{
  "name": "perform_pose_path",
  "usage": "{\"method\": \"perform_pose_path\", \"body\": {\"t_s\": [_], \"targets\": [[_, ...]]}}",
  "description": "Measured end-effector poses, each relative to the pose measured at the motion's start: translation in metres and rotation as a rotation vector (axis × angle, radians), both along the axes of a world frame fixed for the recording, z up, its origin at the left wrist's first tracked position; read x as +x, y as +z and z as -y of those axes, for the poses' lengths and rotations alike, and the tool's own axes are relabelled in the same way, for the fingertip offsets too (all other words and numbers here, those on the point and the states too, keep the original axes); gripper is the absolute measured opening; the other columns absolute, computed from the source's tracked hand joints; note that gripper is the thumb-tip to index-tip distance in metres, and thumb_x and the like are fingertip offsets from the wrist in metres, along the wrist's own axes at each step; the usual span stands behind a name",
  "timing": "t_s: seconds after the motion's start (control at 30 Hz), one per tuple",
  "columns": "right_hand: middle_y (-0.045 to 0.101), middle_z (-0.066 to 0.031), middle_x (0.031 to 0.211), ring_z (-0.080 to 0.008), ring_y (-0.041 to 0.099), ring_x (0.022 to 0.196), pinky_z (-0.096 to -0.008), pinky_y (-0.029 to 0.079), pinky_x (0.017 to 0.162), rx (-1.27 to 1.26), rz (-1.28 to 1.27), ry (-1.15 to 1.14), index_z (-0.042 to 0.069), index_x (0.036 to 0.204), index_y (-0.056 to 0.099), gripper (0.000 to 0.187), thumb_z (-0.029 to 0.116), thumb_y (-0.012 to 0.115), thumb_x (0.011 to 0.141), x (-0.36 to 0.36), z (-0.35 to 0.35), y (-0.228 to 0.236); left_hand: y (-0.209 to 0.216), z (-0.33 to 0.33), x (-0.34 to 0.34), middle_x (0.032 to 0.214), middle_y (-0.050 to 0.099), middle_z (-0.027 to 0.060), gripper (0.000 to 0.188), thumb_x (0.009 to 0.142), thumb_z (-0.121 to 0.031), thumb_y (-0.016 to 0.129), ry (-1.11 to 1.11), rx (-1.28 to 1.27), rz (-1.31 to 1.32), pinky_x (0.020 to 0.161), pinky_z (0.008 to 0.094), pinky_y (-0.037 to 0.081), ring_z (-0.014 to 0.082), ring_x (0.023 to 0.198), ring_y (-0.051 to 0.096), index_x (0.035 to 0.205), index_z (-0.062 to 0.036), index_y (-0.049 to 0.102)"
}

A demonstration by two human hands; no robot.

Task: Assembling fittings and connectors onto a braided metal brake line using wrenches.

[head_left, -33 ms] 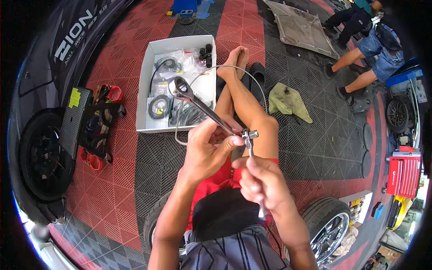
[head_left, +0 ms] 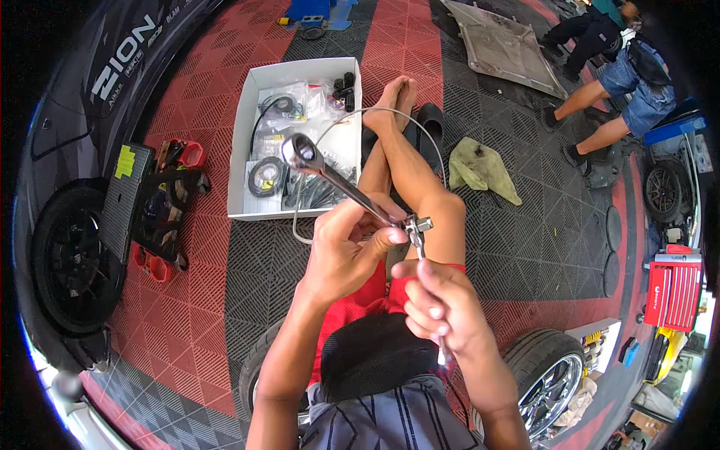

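My left hand [head_left: 345, 247] is closed round a ratcheting combination wrench [head_left: 341, 182], whose ring end points up and away to the left. At its other end, by my left thumb, sits a small metal hose fitting [head_left: 421, 224]. My right hand [head_left: 446, 304] grips a second, slimmer wrench [head_left: 418, 245], its head against the fitting and its shaft running back through my fingers. The fingers partly hide how the wrench jaws sit on the fitting. A thin grey hose [head_left: 405, 118] loops over my crossed legs; its ends are hidden.
A white box [head_left: 235, 180] of bagged parts and coiled lines lies beyond my left hand. A greenish cloth [head_left: 484, 171] is right of my legs. Tyred wheels [head_left: 551, 382] flank me; a tool tray [head_left: 161, 210] and dark car stand left. Another person [head_left: 630, 90] is at far right.
My right hand and its wrench have swung slightly to the right. My left hand, its wrench and the fitting have barely moved.
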State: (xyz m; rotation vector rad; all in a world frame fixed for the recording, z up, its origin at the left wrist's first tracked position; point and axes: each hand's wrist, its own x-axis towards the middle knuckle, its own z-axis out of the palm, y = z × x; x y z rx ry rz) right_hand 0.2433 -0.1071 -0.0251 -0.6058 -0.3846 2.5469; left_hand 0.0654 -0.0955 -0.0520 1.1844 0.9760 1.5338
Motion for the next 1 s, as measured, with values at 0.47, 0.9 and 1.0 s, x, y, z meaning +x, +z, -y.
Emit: {"method": "perform_pose_path", "body": {"t_s": [0.47, 0.9, 1.0], "targets": [[0.052, -0.0007, 0.065, -0.0053, 0.043, 0.039, -0.0208, 0.033, 0.034, 0.031, 0.503, 0.1, 0.004, 0.113, 0.054, 0.026, 0.021, 0.051, 0.094, 0.011, -0.02, 0.022, -0.009, 0.008, 0.01, 0.082, 0.064, 0.0105, 0.018, 0.074, 0.0, 0.071, 0.253, 0.098, -0.517, 0.058, 0.0296, 0.05, 0.0228, 0.068, 0.063, 0.089, 0.0007, 0.06], [0.046, 0.0002, 0.054, -0.0072, 0.039, 0.032, -0.0212, 0.032, 0.029, -0.013, 0.49, -0.061, 0.004, 0.117, 0.05, 0.035, 0.028, 0.053, 0.092, 0.002, -0.007, -0.005, -0.02, 0.019, 0.017, 0.084, 0.061, 0.0127, 0.02, 0.077, -0.004, 0.07, 0.22, 0.072, -0.479, 0.062, 0.0309, 0.05, 0.0243, 0.07, 0.062, 0.093, 0.0007, 0.059], [0.046, 0.0002, 0.052, -0.0074, 0.039, 0.033, -0.0208, 0.033, 0.03, 0.238, 0.61, -0.07, 0.004, 0.117, 0.05, 0.034, 0.027, 0.055, 0.092, -0.006, -0.003, -0.013, -0.02, 0.02, 0.012, 0.083, 0.062, 0.0122, 0.02, 0.076, -0.003, 0.07, 0.217, 0.147, -0.576, 0.062, 0.031, 0.05, 0.025, 0.069, 0.062, 0.093, 0.0003, 0.06]]}}
